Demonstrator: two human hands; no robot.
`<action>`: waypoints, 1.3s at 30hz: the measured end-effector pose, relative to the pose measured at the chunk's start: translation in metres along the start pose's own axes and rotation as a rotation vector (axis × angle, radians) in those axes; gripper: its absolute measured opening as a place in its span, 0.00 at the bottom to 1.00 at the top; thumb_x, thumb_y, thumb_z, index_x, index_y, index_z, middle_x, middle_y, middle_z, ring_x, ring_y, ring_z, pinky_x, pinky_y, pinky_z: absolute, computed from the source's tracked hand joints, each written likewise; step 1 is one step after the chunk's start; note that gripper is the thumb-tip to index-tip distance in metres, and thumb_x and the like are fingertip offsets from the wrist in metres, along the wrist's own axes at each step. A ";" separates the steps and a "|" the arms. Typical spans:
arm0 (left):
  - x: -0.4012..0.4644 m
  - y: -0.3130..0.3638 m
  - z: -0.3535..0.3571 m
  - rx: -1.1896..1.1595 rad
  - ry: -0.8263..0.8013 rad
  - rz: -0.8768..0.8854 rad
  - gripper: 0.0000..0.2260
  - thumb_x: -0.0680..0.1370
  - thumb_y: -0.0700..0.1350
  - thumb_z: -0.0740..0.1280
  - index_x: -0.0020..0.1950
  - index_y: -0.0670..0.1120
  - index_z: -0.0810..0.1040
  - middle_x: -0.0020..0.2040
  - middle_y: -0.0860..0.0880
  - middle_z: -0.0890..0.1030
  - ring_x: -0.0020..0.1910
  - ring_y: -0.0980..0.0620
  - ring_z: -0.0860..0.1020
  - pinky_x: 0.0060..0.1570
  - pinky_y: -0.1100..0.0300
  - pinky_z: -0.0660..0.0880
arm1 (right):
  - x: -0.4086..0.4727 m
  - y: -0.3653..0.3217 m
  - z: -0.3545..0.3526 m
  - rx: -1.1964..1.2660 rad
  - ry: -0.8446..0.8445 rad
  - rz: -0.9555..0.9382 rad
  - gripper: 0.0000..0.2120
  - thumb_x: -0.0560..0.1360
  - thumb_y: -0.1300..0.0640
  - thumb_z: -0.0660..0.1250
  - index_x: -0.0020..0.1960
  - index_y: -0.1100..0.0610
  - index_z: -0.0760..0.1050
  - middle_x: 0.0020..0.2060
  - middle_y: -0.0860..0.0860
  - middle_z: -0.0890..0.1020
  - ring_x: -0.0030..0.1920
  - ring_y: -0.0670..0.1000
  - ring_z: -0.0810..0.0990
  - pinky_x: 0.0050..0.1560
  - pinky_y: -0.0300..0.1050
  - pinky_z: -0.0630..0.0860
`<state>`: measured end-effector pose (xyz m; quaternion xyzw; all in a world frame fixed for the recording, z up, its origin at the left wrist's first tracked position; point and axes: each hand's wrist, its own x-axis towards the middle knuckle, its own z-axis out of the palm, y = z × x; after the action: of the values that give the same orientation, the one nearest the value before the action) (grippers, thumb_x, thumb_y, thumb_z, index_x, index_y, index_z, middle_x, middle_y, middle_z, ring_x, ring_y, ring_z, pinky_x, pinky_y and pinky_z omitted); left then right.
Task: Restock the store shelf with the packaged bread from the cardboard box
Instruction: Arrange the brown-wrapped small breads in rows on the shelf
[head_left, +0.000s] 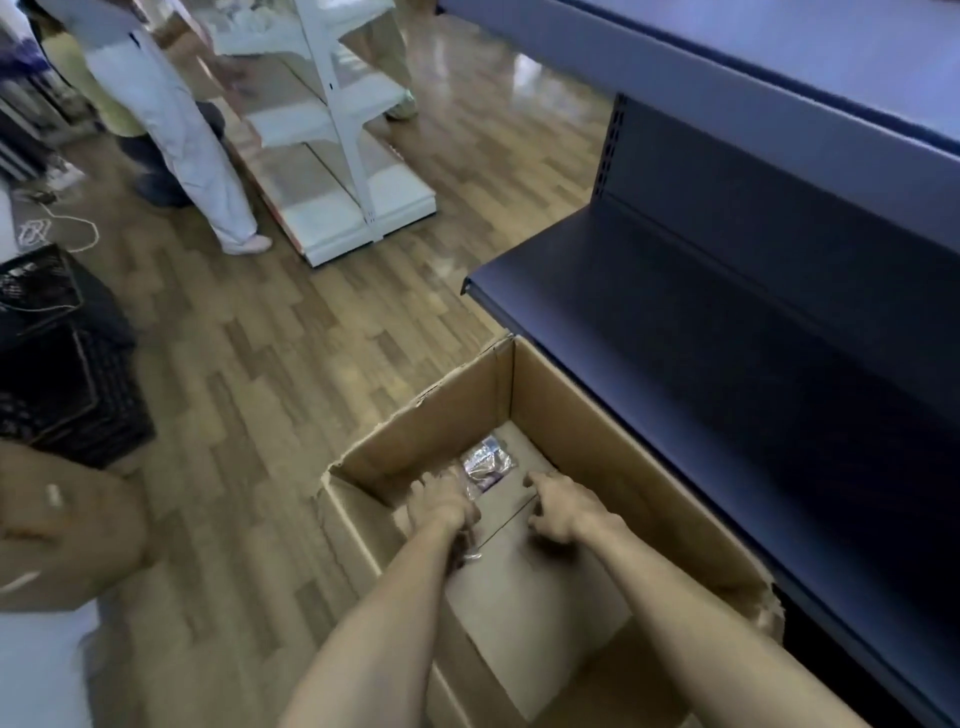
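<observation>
Both arms reach down into the open cardboard box (467, 415), which sits on the wood floor (270, 374) just beside the dark shelf (701, 332). Left hand (441, 501) grips a clear-wrapped bread package (485, 462) lying at the box bottom, fingers curled round its near end. Right hand (561, 509) is loosely curled, holding nothing, hovering near the package. Black crate (62, 364) stands well apart, left.
</observation>
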<state>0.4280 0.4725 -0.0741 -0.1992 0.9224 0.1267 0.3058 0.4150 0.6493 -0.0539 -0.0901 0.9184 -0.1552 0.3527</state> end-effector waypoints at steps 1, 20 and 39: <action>0.004 0.004 0.012 -0.079 -0.011 -0.100 0.29 0.71 0.50 0.71 0.70 0.46 0.68 0.68 0.45 0.68 0.69 0.45 0.67 0.65 0.55 0.69 | 0.002 0.001 0.004 0.007 -0.021 0.007 0.28 0.74 0.53 0.67 0.73 0.49 0.65 0.69 0.53 0.70 0.66 0.56 0.74 0.64 0.47 0.72; 0.038 0.018 0.071 -0.339 0.090 -0.392 0.28 0.72 0.51 0.73 0.66 0.44 0.64 0.64 0.45 0.66 0.67 0.44 0.67 0.62 0.50 0.72 | 0.010 0.049 0.021 0.004 -0.118 0.040 0.25 0.76 0.51 0.67 0.71 0.49 0.65 0.66 0.53 0.72 0.62 0.56 0.75 0.58 0.48 0.73; 0.011 0.023 0.081 -0.089 0.033 0.286 0.37 0.69 0.52 0.77 0.72 0.49 0.63 0.70 0.47 0.63 0.66 0.43 0.64 0.68 0.52 0.63 | 0.004 0.058 0.029 0.129 -0.045 0.132 0.38 0.75 0.55 0.69 0.78 0.45 0.53 0.72 0.55 0.64 0.68 0.60 0.72 0.65 0.52 0.71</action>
<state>0.4512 0.5185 -0.1416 -0.0813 0.9397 0.2064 0.2602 0.4280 0.6961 -0.0969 -0.0100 0.9022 -0.1885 0.3879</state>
